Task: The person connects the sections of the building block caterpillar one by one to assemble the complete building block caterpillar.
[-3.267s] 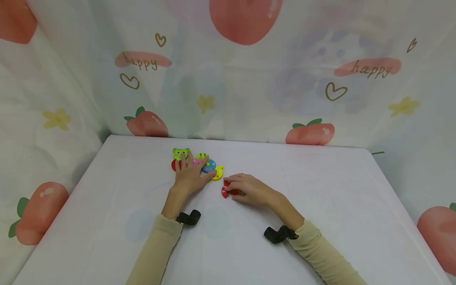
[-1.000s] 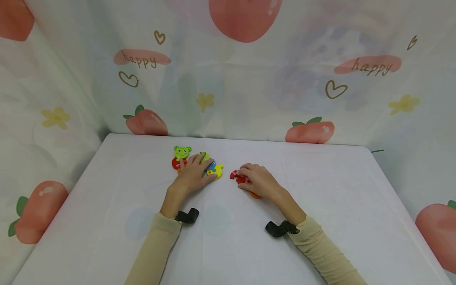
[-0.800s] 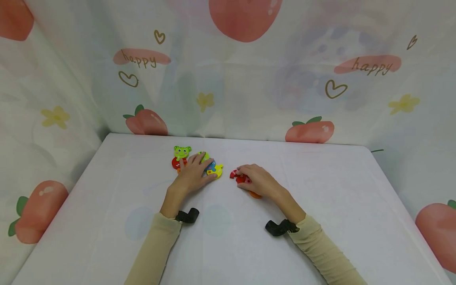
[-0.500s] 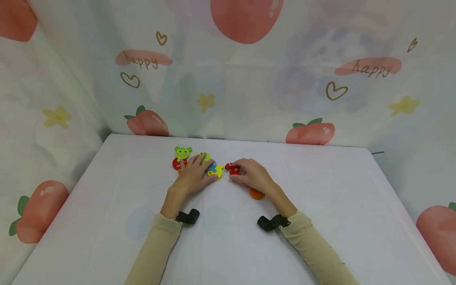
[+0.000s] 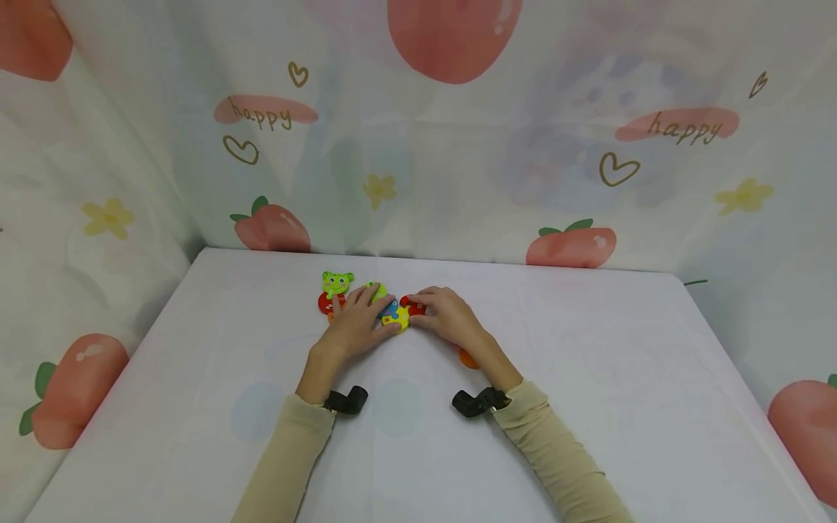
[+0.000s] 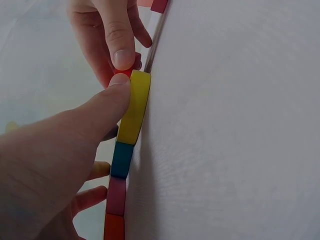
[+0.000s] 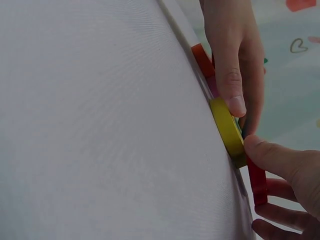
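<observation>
My left hand [image 5: 353,327] rests with spread fingers on a row of coloured wooden puzzle pieces, its thumb at the yellow piece [image 6: 138,107]. The row begins with a green animal head [image 5: 337,282] joined to a red piece [image 5: 327,303]. Blue [image 6: 122,159], pink [image 6: 116,196] and orange [image 6: 114,227] edges show beneath the left fingers. With thumb and fingers, my right hand [image 5: 451,316] pinches another red puzzle piece [image 7: 257,182] right at the yellow end of the row. Part of the row is hidden under the left hand.
An orange piece [image 5: 468,359] lies partly hidden beneath the right wrist. The white tabletop [image 5: 405,465] ends at a back edge close behind the pieces, where a printed curtain [image 5: 451,181] hangs.
My right hand has carried the red puzzle piece left to the yellow end of the row, leaving the orange piece behind. The left hand slid slightly over the row earlier, then stayed.
</observation>
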`<state>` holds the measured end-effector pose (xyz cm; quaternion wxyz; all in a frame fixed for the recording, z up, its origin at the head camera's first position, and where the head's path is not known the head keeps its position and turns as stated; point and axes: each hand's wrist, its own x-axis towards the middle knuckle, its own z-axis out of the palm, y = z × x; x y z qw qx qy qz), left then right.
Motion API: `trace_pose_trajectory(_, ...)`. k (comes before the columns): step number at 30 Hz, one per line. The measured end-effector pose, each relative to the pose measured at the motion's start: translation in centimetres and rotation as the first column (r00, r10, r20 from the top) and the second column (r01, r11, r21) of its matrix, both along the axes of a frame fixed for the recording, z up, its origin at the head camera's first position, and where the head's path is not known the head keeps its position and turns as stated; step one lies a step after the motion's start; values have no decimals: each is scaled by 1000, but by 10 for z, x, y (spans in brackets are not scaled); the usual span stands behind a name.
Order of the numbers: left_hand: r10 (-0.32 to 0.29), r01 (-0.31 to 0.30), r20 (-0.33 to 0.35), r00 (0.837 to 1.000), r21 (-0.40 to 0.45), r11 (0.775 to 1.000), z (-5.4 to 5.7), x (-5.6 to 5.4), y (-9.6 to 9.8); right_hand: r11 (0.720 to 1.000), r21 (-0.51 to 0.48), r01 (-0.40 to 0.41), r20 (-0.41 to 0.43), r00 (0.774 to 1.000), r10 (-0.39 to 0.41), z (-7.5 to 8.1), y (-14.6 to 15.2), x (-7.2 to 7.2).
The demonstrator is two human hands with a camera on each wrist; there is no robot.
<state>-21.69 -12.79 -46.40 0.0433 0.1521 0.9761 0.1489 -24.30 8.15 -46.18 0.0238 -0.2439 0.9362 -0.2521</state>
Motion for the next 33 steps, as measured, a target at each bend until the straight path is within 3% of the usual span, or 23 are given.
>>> trace_pose_trajectory(14,2,-2,-5,1000,-12,1000,0,1,0,999,9,-46,-29,999,46,1,-1,3)
trace_pose_trajectory(33,3,-3,-5,1000,-2,1000,-1,1,1,996,39,-77,32,997,76,-1,1,5)
